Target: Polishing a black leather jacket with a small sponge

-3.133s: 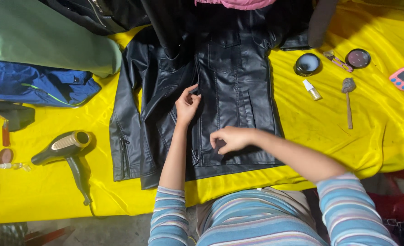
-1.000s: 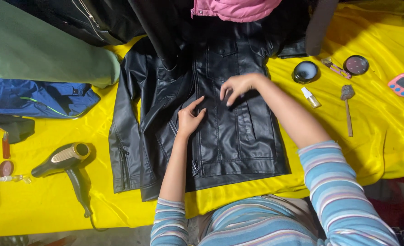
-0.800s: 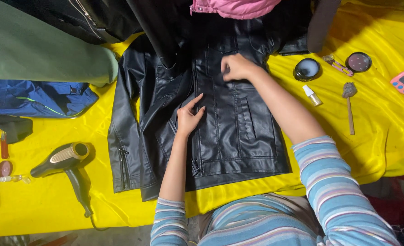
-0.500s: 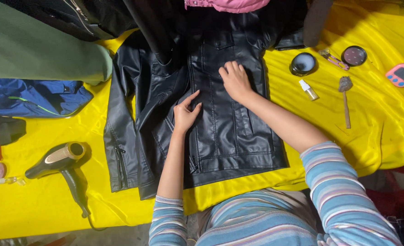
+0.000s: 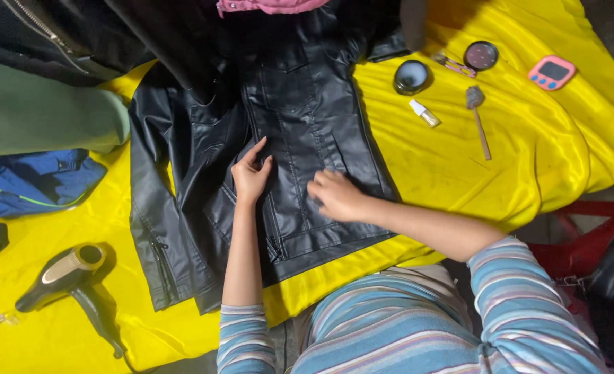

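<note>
Black leather jacket (image 5: 300, 138) lay flat on yellow-covered counter (image 5: 542, 159). Left hand (image 5: 250, 176) open, palm pressing front panel; right hand (image 5: 336, 196) loosely curled on it, gripping nothing. Best practice: anchor left, sweep outward.

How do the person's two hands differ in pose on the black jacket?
The left hand lies flat with fingers stretched out toward the collar, while the right hand is curled, fingers bent down against the leather. The left hand rests near the front opening of the black jacket; the right hand sits further right, on the front panel. Both touch the jacket and hold nothing.
</note>
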